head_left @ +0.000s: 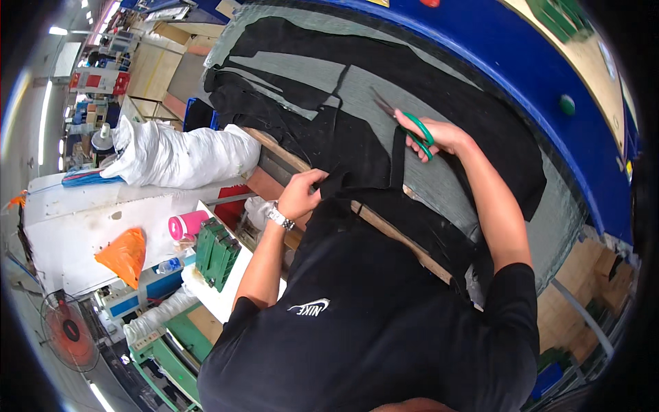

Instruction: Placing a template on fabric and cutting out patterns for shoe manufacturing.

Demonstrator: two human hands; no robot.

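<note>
My right hand (pixel 439 137) is closed around the green handles of a pair of scissors (pixel 429 132). Their dark blades point to the far left, slightly apart at the tips, above the grey tabletop (pixel 364 90). Close to my body, my left hand (pixel 301 197) pinches the edge of a piece of black fabric (pixel 353 144) at the table's near wooden edge. Several cut pieces of the same fabric lie flat across the table. A long curved black piece (pixel 439 72) runs along the far side and bends round to the right.
A blue frame (pixel 508 58) borders the table's far side. To the left are a stuffed white sack (pixel 189 154), an orange bag (pixel 125 255), a pink jug (pixel 187 224) and a green plastic crate (pixel 216 254). A fan (pixel 68 332) stands at the lower left.
</note>
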